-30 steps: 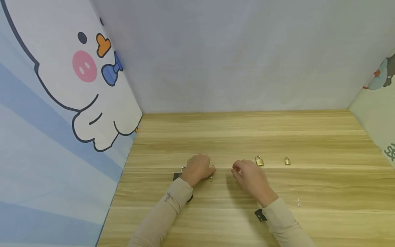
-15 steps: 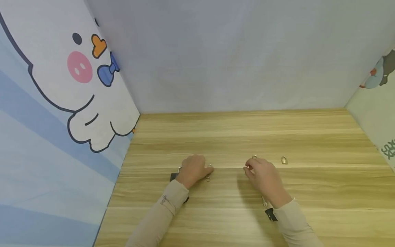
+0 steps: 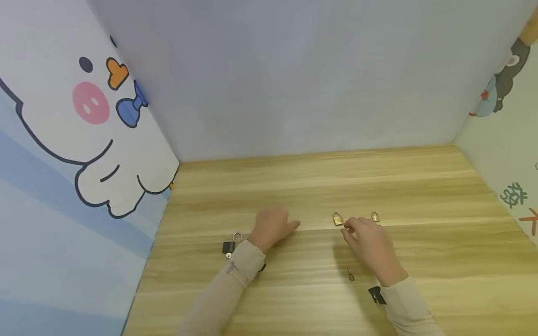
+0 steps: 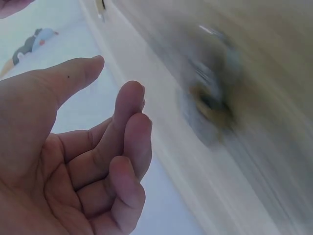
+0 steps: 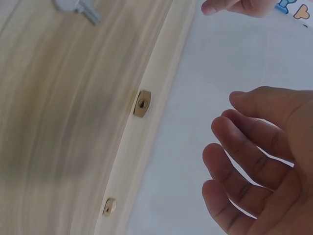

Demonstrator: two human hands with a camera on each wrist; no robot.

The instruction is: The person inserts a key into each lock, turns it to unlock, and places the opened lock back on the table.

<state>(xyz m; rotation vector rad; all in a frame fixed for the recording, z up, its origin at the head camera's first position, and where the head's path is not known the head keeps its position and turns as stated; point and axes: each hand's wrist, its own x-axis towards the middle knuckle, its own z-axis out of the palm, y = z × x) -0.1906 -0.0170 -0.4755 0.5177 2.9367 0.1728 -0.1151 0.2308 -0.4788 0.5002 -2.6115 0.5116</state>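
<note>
My left hand (image 3: 273, 228) hovers just right of a black padlock (image 3: 229, 247) with its shackle up. Loosely curled, its fingers hold nothing in the left wrist view, where a blurred metal object (image 4: 210, 105) lies on the table beyond them. My right hand (image 3: 371, 247) is beside a brass padlock (image 3: 338, 219) and in front of a smaller brass padlock (image 3: 375, 217). In the right wrist view that hand's fingers are bent, with nothing between them. Both brass padlocks have closed shackles. A key (image 3: 350, 275) lies on the tabletop left of the right wrist.
The wood-grain table (image 3: 294, 186) meets a plain grey wall (image 3: 294, 93) at the back. A cartoon-printed panel (image 3: 50, 224) stands on the left, and a pale printed panel (image 3: 504, 154) on the right.
My right hand has moved right, past the larger brass padlock. My left hand has shifted right from the black padlock and now covers the small metal rings seen beside it. The head view has turned slightly.
</note>
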